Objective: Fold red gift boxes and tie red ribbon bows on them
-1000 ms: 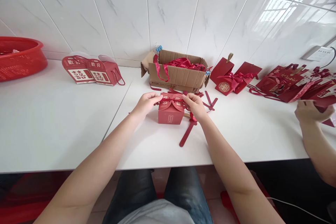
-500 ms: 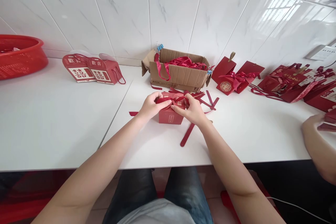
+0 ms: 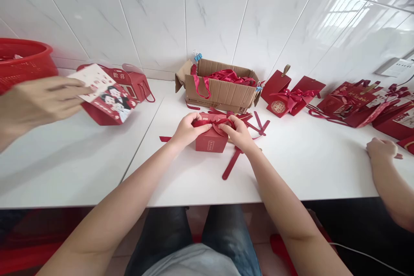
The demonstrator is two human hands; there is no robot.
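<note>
Centrally, the ribbon point(image 3: 215, 123) atop the box point(image 3: 210, 145) is pinched by the left hand point(image 3: 188, 130) and right hand point(image 3: 241, 133) alike.

Bright, cool light washes over the white table point(image 3: 300, 168) and the tiled wall point(image 3: 155, 13), and up at the right, there's the glare: a striped reflection point(image 3: 344, 8) blazing white off the glossy tiles! Over at left, a co-worker's hand point(image 3: 42, 101) smears with blur, a long soft shadow point(image 3: 45, 157) lying below it. Dead centre, the red box point(image 3: 211, 142) reads fairly sharp. Under the table edge it's far dimmer, nearly black at right, and the tile lines splay outward, wide-lens style.
</note>
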